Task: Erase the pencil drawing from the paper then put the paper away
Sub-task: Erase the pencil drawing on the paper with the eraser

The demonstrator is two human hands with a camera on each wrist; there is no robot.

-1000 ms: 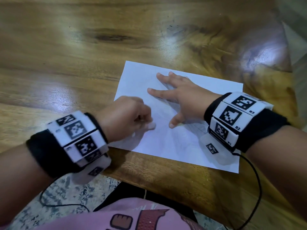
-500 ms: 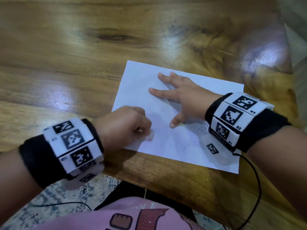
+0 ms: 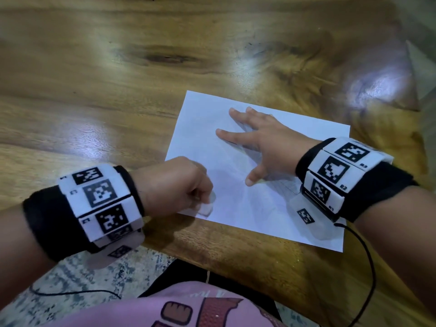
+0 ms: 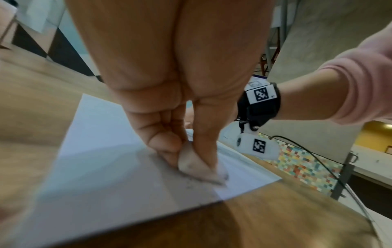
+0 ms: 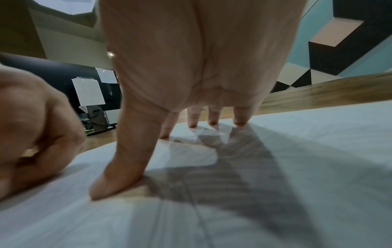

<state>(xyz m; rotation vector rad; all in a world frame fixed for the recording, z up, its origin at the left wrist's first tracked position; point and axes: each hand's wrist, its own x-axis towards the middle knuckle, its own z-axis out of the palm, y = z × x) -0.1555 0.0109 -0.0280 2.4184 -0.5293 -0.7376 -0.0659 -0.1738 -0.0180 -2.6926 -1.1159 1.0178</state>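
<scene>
A white sheet of paper (image 3: 264, 199) with faint pencil lines lies near the front edge of the wooden table (image 3: 99, 95). My left hand (image 3: 179, 187) pinches a small white eraser (image 3: 205, 208) and presses it on the paper's near left corner; in the left wrist view the eraser (image 4: 197, 167) sits between thumb and fingers, with grey smudges beside it. My right hand (image 3: 259, 142) lies flat on the paper with fingers spread, holding it down. In the right wrist view the thumb (image 5: 125, 167) and fingertips (image 5: 212, 120) touch the paper (image 5: 318, 151).
The table's front edge (image 3: 236, 260) runs just below the paper. A black cable (image 3: 368, 267) hangs from the right wristband. A patterned floor (image 3: 70, 279) and pink clothing (image 3: 188, 310) show below the edge.
My left hand with the eraser has slid down and toward me, from beside the right thumb to the paper's near left corner. The right hand has stayed flat in place.
</scene>
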